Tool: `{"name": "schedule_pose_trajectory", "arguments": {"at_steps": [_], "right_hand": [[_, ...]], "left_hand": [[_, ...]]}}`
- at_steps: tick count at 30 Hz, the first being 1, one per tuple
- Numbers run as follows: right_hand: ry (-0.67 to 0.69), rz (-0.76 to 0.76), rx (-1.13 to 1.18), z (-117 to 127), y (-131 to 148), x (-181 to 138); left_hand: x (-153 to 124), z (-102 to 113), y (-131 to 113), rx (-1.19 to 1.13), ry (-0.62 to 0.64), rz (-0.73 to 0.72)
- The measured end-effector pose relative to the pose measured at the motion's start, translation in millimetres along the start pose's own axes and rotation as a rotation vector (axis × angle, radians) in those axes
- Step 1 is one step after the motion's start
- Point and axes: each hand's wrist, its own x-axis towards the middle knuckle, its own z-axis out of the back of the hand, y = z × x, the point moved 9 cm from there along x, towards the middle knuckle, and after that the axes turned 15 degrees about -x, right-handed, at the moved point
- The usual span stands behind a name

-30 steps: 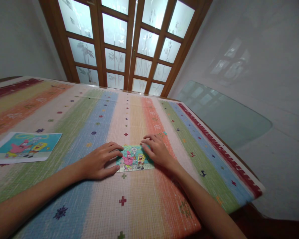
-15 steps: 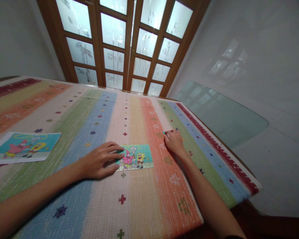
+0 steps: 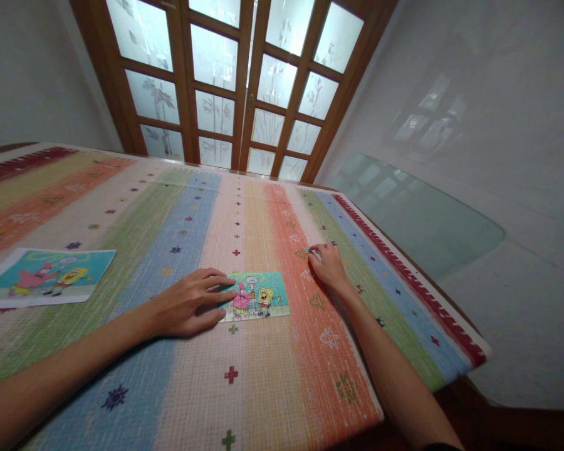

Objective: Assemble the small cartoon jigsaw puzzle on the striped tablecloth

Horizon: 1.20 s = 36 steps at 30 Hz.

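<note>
A small cartoon jigsaw puzzle [image 3: 258, 295] lies flat on the striped table mat [image 3: 244, 388]. My left hand [image 3: 188, 307] rests flat beside it, fingers spread, with fingertips on the puzzle's left edge. My right hand [image 3: 328, 263] sits to the right of the puzzle, on the orange and green stripes, fingers curled and pinching a small teal puzzle piece [image 3: 308, 250] at its fingertips.
A printed reference picture [image 3: 47, 275] with the same cartoon lies at the table's left side. The table's right edge [image 3: 418, 294] runs diagonally close to my right arm. Wooden glazed doors [image 3: 235, 88] stand beyond the far edge. A glass pane [image 3: 413, 213] leans by the wall.
My right hand left the puzzle's top right edge and moved right to a loose teal piece, closing its fingers on it. The left hand has stayed in place.
</note>
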Motion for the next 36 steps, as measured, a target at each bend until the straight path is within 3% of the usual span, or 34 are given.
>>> {"name": "schedule_pose_trajectory", "arguments": {"at_steps": [20, 29, 32, 36], "right_hand": [[0.064, 0.054, 0.108, -12, -7, 3], [0.127, -0.001, 0.308, -8, -17, 5], [0.171, 0.002, 0.421, -4, -8, 4], [0.259, 0.091, 0.586, 4, 32, -6]], "left_hand": [[-1, 1, 3, -0.052, -0.03, 0.026], [1, 3, 0, -0.062, -0.036, 0.024], [1, 3, 0, -0.057, -0.036, 0.022], [0, 3, 1, -0.06, -0.037, 0.029]]}}
